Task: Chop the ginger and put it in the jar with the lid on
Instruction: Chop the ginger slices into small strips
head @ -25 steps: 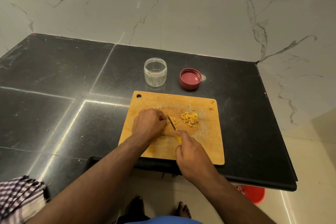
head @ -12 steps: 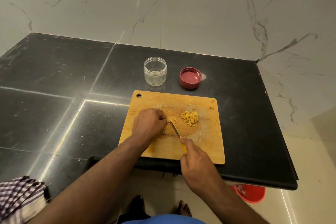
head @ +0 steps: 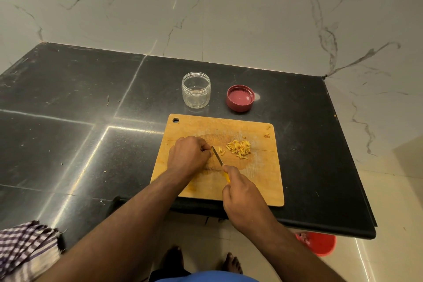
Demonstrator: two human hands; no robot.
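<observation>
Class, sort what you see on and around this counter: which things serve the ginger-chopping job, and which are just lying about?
Belongs to the job:
chopped ginger
knife, held by the right hand
left hand, curled over something hidden
cutting board
jar, open
red lid, beside the jar

Just lying about:
checked cloth
red bucket

Jar (head: pixel 196 90) left of lid (head: pixel 240 98), both behind board (head: pixel 263 174) bearing, apparently, ginger pieces (head: pixel 238 149).

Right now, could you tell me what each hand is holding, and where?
Right hand grips the knife by its yellow handle. Left hand is curled over something hidden; cannot tell what.
</observation>
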